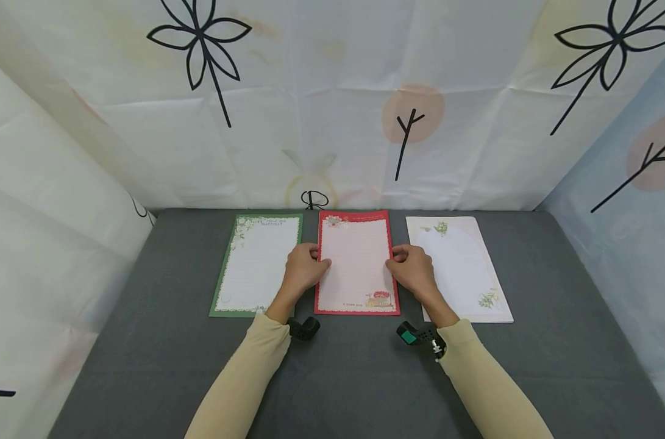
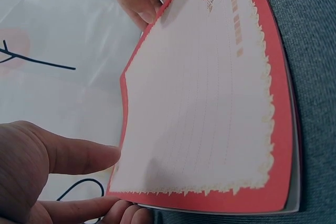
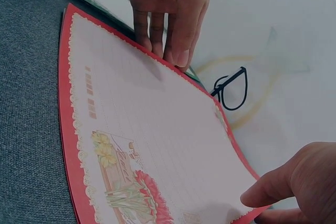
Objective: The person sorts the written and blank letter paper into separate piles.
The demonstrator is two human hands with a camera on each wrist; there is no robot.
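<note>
A stack of red-bordered, lined letter paper (image 1: 356, 262) lies in the middle, with a floral print at its lower right corner. My left hand (image 1: 303, 267) pinches its left edge, thumb on top and fingers at the side and below. On the opposite edge my right hand (image 1: 412, 268) pinches in the same way. Both wrist views show the red-bordered paper (image 2: 205, 98) (image 3: 152, 108) slightly bowed between the hands, with several sheets at its edge. In the left wrist view the left thumb (image 2: 86, 156) presses near the border.
Left of the red paper lies green-bordered letter paper (image 1: 250, 268), partly under my left forearm. White paper with leaf prints (image 1: 458, 268) lies on the right, partly behind my right hand. All rest on a dark grey cloth-covered table (image 1: 359, 384). Patterned white curtains (image 1: 332, 122) stand behind.
</note>
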